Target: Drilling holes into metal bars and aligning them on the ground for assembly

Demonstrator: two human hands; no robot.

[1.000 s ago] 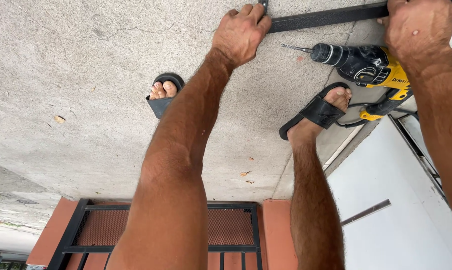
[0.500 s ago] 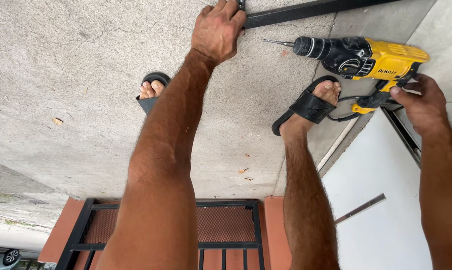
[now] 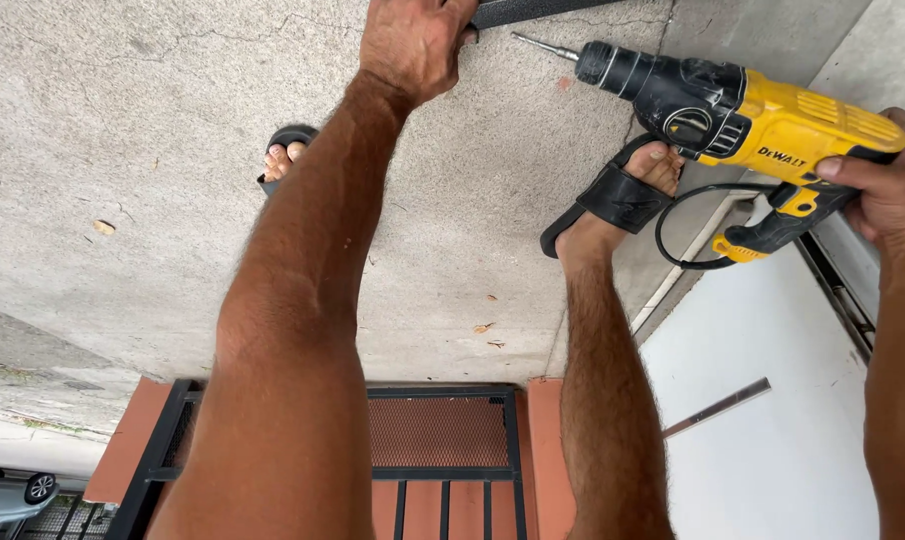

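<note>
My left hand (image 3: 413, 40) presses down on a black metal bar (image 3: 533, 10) that lies on the concrete floor at the top of the head view. My right hand (image 3: 888, 195) grips the handle of a yellow and black corded drill (image 3: 743, 115). The drill is held above the floor with its bit (image 3: 545, 46) pointing left, its tip close to my left hand and the bar. My two feet in black sandals stand on the concrete, one (image 3: 285, 155) behind my left arm, the other (image 3: 623, 195) just under the drill.
A rough concrete floor (image 3: 123, 150) fills the upper left. A black metal gate with mesh (image 3: 443, 430) sits over red tiles at the bottom. A white panel (image 3: 773, 430) with a thin metal strip (image 3: 718, 407) lies at the right. The drill's black cord (image 3: 673, 235) loops beside my foot.
My right hand left the bar and took hold of the drill's handle. The drill rose off the floor and moved toward the bar. My left hand stayed on the bar.
</note>
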